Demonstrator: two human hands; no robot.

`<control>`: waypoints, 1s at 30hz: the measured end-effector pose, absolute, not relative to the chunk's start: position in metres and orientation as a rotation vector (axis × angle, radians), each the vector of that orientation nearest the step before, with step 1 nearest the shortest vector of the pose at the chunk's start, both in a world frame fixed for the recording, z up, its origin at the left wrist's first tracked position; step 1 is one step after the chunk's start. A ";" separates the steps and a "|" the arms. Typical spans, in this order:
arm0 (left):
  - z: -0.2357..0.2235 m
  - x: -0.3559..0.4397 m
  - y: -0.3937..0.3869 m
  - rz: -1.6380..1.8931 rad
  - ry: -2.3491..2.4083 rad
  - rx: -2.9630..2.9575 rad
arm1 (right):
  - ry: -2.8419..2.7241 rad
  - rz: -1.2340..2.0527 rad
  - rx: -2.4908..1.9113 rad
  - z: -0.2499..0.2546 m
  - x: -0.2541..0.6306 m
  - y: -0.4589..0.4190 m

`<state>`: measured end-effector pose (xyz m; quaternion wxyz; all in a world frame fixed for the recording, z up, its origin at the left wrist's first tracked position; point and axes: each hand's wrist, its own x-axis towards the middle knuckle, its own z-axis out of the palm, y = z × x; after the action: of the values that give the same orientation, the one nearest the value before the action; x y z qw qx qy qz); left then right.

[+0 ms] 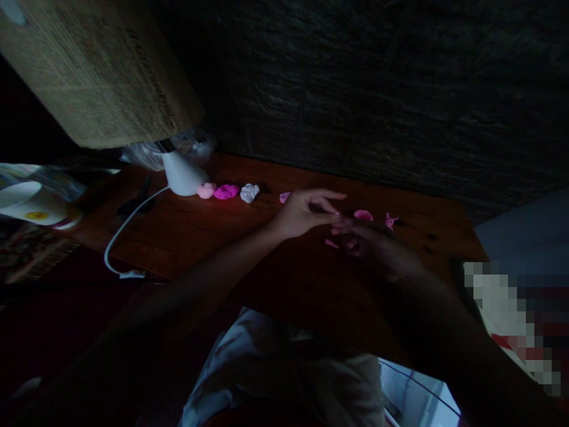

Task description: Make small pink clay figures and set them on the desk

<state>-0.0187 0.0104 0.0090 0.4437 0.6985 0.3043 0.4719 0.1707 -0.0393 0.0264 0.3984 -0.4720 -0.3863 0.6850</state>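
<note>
My left hand (300,214) and my right hand (371,240) meet fingertip to fingertip above the wooden table. Between their pinched tips shows a tiny bit of what looks like pink modelling clay (336,213); its shape is mostly hidden. The other fingers of my left hand stretch away to the right, while those of my right hand curl in shadow. Around them lie a flat pink clay piece (363,215), a spiky pink clay shape (390,221) and a small pink sliver (331,243). Another pink piece (284,197) is partly covered by my left hand.
Light pink (207,190), bright magenta (226,191) and white (249,193) clay lumps sit in a row beside a lamp base (184,173) with a newsprint-patterned shade (111,71). Its white cable (111,243) loops over the table edge. Dark scissors (136,201) and a paper cup (35,204) are left.
</note>
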 end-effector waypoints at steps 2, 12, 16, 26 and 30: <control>0.008 -0.019 0.010 1.151 0.751 1.745 | -0.985 1.731 -1.169 0.026 0.171 -0.039; 0.008 -0.015 0.001 1.177 0.730 1.921 | -0.980 1.754 -1.084 0.027 0.168 -0.040; 0.006 -0.014 -0.001 1.219 0.774 2.011 | -0.972 1.746 -1.094 0.024 0.166 -0.039; 0.007 -0.013 -0.005 1.241 0.783 2.087 | -1.122 1.587 -1.173 0.023 0.173 -0.041; 0.009 -0.012 -0.006 1.229 0.806 2.083 | -1.170 1.554 -1.165 0.023 0.176 -0.040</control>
<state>-0.0125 -0.0061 0.0085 0.2919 0.7814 0.3023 0.4613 0.1758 -0.0400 0.0226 0.4237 -0.4654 -0.4674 0.6209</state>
